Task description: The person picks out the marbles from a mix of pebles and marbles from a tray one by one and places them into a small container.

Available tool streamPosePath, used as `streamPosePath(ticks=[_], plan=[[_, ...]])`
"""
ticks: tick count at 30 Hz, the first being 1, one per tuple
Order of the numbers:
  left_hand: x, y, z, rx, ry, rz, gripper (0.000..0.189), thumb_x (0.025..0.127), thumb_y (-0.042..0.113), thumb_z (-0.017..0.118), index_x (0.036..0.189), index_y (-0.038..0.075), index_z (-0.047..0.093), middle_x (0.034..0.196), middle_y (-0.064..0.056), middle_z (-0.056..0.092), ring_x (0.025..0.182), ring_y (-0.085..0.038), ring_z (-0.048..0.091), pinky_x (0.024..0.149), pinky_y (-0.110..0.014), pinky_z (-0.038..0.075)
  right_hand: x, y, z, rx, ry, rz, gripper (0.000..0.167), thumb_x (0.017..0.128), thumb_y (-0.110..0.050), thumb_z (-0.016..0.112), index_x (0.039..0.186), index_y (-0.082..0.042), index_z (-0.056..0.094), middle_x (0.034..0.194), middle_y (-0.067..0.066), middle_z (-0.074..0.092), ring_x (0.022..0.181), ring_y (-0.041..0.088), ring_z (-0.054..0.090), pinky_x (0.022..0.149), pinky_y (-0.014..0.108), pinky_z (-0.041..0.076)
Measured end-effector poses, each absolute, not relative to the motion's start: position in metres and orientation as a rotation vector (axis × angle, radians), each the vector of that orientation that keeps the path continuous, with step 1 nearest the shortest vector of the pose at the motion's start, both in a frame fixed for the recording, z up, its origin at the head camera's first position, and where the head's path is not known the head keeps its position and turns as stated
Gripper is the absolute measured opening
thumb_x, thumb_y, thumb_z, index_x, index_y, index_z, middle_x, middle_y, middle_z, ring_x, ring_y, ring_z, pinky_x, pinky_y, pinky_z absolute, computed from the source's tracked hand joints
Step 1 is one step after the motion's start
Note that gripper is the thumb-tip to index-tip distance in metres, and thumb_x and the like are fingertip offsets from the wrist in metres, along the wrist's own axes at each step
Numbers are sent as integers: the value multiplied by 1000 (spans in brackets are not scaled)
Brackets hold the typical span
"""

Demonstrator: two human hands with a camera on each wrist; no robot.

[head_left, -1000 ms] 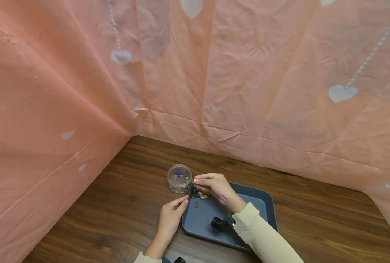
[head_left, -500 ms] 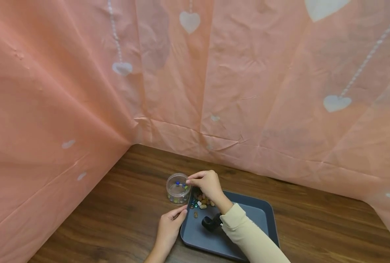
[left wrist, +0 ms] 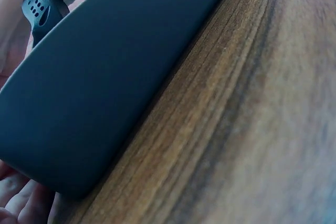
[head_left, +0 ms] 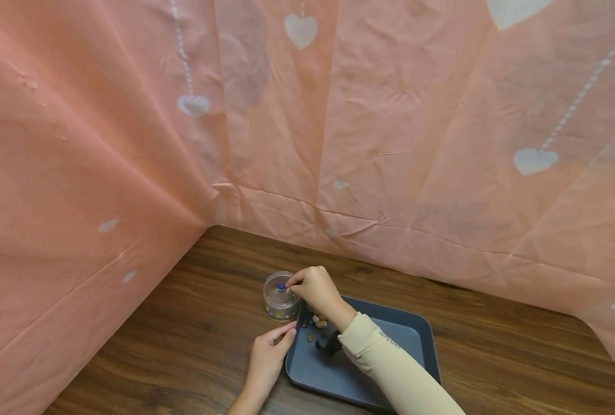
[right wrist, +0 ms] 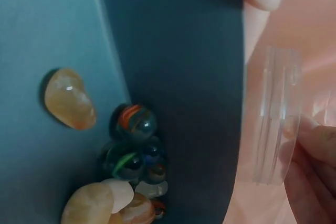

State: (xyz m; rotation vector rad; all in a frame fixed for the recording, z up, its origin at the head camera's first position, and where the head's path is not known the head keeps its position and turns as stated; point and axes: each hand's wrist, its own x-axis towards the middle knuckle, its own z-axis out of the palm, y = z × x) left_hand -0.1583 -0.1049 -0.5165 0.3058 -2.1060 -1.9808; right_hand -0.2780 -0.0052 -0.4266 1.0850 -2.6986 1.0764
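Observation:
My left hand (head_left: 270, 353) grips the left rim of a dark grey tray (head_left: 328, 369), thumb above. In the left wrist view its fingers (left wrist: 26, 198) show under the tray's corner. My right hand (head_left: 314, 288) reaches over a clear round plastic tub (head_left: 271, 297), thumb and forefinger pinched together at its rim. A small pale, marble-like piece shows at those fingertips, mostly hidden. Inside the tub lie a blue marble (head_left: 281, 287) and several others. In the tray's corner the right wrist view shows glass marbles (right wrist: 136, 123), tan stones (right wrist: 88, 205) and one separate amber stone (right wrist: 69, 99).
The tub stands on the brown wooden table (head_left: 183, 323), close outside the tray's far left corner. A pink cloth (head_left: 390, 144) with white hearts hangs behind and at the left. A black wrist camera mount (head_left: 329, 344) hangs over the tray.
My right hand has moved left from over the tray's corner to above the tub, fingers still pinched. The left hand has stayed on the tray rim. The head view has tilted slightly.

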Motion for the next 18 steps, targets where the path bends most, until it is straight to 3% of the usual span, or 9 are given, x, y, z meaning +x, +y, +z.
streamPosePath(ticks=[5, 13, 18], plan=[[-159, -105, -518, 318, -2125, -1960, 26, 94, 18, 69, 112, 0, 74, 114, -16, 73, 109, -24, 68, 83, -21, 57, -279, -2, -428, 1036, -2662, 1144, 7, 84, -9, 77, 88, -3, 80, 86, 10, 78, 71, 18, 72, 58, 18, 54], [-158, -103, -517, 321, -2104, -1985, 26, 93, 17, 70, 112, 0, 74, 114, -17, 73, 110, -25, 68, 87, -25, 58, -272, 31, -427, 607, -2711, 1435, 9, 81, -14, 81, 89, -9, 81, 88, 7, 79, 80, 20, 74, 68, 31, 60], [-157, -105, -516, 331, -2111, -1961, 25, 93, 17, 70, 111, 0, 74, 113, -16, 73, 111, -25, 67, 85, -17, 55, -266, 47, -442, 533, -2792, 1451, 5, 82, -8, 79, 86, -7, 81, 84, 8, 78, 71, 15, 71, 60, 26, 56]])
